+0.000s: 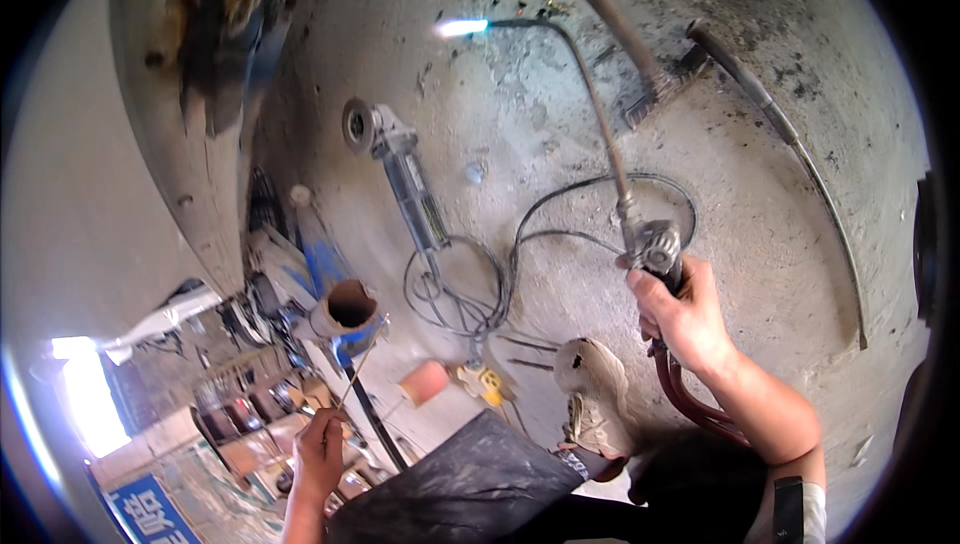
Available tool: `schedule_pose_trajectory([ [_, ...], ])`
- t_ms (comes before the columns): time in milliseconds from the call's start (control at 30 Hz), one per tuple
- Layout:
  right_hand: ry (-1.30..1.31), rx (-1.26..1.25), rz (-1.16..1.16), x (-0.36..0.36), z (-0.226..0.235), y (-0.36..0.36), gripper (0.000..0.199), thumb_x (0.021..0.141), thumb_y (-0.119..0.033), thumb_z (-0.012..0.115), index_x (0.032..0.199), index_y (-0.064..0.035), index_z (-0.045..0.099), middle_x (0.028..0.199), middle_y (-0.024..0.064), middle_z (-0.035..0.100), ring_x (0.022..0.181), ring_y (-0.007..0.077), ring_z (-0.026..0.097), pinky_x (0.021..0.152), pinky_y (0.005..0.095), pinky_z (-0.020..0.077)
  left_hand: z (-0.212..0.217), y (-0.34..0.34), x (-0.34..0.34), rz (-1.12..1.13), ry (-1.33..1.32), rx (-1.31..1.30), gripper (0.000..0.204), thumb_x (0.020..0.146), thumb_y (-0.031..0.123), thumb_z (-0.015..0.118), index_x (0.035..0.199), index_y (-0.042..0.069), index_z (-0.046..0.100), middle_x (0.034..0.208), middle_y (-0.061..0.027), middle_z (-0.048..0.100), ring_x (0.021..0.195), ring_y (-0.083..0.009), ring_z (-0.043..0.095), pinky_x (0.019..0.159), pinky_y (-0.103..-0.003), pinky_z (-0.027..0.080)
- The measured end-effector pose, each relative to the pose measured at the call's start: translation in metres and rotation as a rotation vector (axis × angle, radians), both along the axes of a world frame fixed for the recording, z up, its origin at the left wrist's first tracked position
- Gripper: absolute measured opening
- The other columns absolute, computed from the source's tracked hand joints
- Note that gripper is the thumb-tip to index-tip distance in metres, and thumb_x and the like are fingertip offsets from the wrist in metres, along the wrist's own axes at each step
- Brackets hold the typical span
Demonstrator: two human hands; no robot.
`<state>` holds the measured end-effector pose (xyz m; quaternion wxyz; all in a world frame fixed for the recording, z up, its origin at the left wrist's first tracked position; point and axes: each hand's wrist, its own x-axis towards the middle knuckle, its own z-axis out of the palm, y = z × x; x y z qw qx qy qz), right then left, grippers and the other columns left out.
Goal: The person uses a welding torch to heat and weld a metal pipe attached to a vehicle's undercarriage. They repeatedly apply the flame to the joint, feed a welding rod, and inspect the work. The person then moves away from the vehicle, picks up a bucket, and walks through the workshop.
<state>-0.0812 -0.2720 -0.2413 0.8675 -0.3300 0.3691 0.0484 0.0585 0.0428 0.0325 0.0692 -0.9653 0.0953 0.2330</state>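
My right hand [685,309] is closed around the handle of a gas torch [612,139], its thumb near the valve knob. The torch's long thin neck bends toward the left, and a bright blue-white flame [463,29] burns at its tip. Red hoses [685,394] run back from the handle under my wrist. In my left hand [318,454], the fingers pinch a thin rod [358,379] that points up past a rusty open pipe end [350,309]. The flame is well away from the rod.
An angle grinder [412,184] lies on the floor with its cord [500,289] coiled. Dark, sooty metal [225,24] hangs at upper left beside a pale panel [80,194]. A bent tool with a long tail [815,169] lies at right. My shoe [595,384] is at bottom centre.
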Motion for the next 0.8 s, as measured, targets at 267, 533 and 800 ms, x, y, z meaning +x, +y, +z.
schedule_pose_trajectory([
  [267,-0.015,0.089,-0.052,-0.007,0.007,-0.008,0.023,0.089,-0.013,0.057,0.103,0.0054,0.058,0.057,-0.0061,0.040,0.044,0.0039,0.035,0.042,0.0215,0.0318,0.009,0.048,-0.042,-0.015,0.129,0.259,0.011,0.087,0.012,0.053,0.091,0.009,0.062,0.073,-0.0167,0.062,0.066,-0.0333,0.063,0.061,-0.039,0.048],
  [533,0.011,0.049,-0.022,-0.003,0.011,-0.011,0.023,0.089,-0.014,0.058,0.102,0.0049,0.059,0.056,-0.0056,0.041,0.044,0.0041,0.035,0.042,0.0217,0.0322,0.006,0.090,-0.030,0.054,0.087,0.330,0.014,0.089,0.014,0.052,0.092,0.008,0.064,0.065,-0.0146,0.059,0.060,-0.0275,0.060,0.057,-0.036,0.046],
  [800,0.048,-0.019,0.090,-0.024,0.024,-0.023,0.020,0.089,-0.012,0.058,0.099,0.0052,0.060,0.057,-0.0051,0.043,0.045,0.0046,0.039,0.041,0.0223,0.0341,-0.060,-0.012,-0.006,0.428,0.544,-0.369,0.015,0.095,0.009,0.043,0.096,0.002,0.056,0.061,0.0010,0.045,0.054,-0.0072,0.042,0.051,-0.024,0.036],
])
